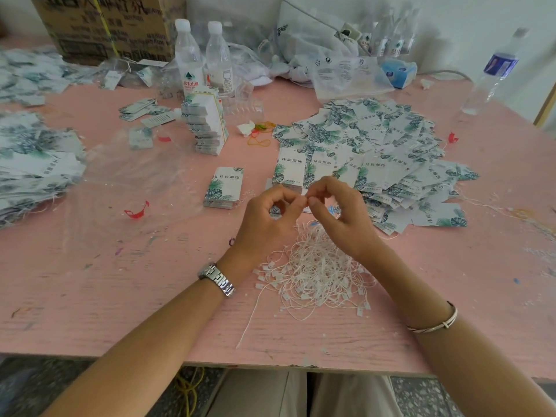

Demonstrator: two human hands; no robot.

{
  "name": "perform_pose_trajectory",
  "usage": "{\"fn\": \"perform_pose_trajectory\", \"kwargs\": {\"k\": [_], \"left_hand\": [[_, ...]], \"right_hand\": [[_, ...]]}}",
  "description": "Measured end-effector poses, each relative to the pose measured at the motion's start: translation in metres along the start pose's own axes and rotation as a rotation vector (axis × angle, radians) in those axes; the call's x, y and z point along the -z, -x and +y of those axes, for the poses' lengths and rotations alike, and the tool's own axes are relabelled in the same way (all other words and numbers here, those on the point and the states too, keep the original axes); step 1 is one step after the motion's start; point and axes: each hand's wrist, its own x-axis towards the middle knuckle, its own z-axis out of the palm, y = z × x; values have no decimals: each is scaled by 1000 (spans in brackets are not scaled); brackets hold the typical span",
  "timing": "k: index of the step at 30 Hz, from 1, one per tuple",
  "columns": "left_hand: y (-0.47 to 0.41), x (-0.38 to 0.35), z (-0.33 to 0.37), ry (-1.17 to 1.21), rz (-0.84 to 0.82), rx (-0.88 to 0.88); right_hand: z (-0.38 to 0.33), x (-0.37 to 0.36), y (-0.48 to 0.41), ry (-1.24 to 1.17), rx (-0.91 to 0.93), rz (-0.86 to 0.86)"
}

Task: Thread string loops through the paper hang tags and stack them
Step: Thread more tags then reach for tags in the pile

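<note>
Near the worktop's (90,296) front edge, the left hand (267,219) and right hand (338,213) pinch one string (304,196) (tiny, hard to see) above the string pile (316,270); open room front left.

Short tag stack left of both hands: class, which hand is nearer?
Left. The left hand sits just right of the short tag stack; the right hand is farther right.

Pink table (90,296) bears hang tags (376,145), string loops (316,272), bottles (188,55).
</note>
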Motion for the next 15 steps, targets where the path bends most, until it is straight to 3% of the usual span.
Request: {"fn": "perform_pose_trajectory", "kwargs": {"k": [15], "left_hand": [[0,2,0,-77,-6,-24]], "right_hand": [[8,2,-1,-387,-274,-166]]}}
